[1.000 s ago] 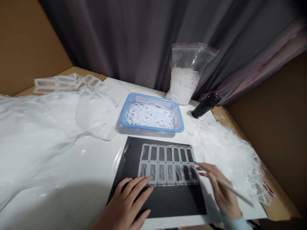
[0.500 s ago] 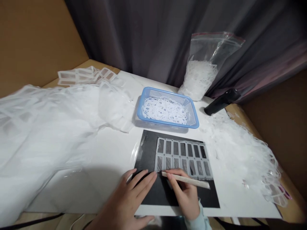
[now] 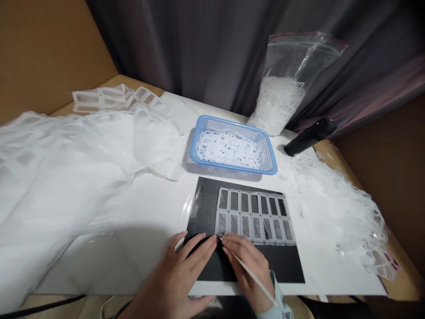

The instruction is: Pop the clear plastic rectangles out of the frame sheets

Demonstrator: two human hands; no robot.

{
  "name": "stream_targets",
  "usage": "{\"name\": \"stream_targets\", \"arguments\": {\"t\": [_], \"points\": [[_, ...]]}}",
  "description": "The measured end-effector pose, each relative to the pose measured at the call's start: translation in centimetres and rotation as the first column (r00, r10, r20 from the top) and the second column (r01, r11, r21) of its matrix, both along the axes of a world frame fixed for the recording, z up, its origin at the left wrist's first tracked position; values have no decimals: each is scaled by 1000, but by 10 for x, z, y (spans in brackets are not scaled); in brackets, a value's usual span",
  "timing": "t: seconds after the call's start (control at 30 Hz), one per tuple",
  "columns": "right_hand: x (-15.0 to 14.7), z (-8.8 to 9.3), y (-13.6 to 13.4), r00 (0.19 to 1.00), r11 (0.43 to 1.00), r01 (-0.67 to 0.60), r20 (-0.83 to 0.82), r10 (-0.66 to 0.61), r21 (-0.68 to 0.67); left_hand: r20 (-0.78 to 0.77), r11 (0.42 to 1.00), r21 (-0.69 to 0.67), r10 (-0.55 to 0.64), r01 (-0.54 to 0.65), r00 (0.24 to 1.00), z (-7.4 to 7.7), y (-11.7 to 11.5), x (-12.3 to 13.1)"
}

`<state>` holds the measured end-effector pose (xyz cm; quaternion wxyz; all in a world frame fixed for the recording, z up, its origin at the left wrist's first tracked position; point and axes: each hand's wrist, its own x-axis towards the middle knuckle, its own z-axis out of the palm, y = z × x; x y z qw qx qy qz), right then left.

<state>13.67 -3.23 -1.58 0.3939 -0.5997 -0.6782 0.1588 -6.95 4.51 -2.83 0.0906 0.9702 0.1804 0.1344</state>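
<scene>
My left hand (image 3: 187, 270) lies with its fingers spread on a black mat (image 3: 206, 204). Its index fingertip reaches the lower left corner of a translucent sheet of rectangular frames (image 3: 254, 213), laid out in two rows. In a pinch, my right hand (image 3: 249, 270) holds a slim, flat whitish stick-like tool (image 3: 255, 280). The tool's tip is close to that same corner, beside my left fingertips; whether it touches the sheet I cannot tell. Its back end slants down over my right hand toward the sleeve.
A blue basket (image 3: 234, 167) of white thin pieces stands behind the mat. To the left spreads a heap of translucent sheets (image 3: 83, 164); to the right, a pile of clear scraps (image 3: 335, 212). A zip bag (image 3: 279, 99) and a black cylindrical object (image 3: 308, 138) stand at the back.
The stick-like tool has turned from lying nearly level to pointing back toward me, edge-on. My right hand has shifted slightly left, closer to my left fingertips. The left hand stays put.
</scene>
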Motion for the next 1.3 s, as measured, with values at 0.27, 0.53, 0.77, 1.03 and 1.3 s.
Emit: {"name": "stream_targets", "arguments": {"t": [0.27, 0.53, 0.77, 1.03, 1.3], "points": [[20, -9, -5, 970, 1000, -14, 241, 15, -6, -11, 1000, -16, -8, 8, 1000, -2, 1, -1], [53, 3, -2, 891, 895, 384, 163, -424, 229, -10, 999, -41, 1, -1, 1000, 1, 1, 1], [67, -3, -12, 715, 732, 635, 173, -678, 247, -33, 999, -33, 8, -9, 999, 0, 1, -1], [47, 4, -18, 914, 913, 393, -67, -401, -108, -78, 999, 18, -49, 50, 996, 1, -4, 8], [35, 5, -13, 974, 981, 157, -148, -173, -115, -115, 996, 67, -44, 52, 992, -1, -10, 24]]}}
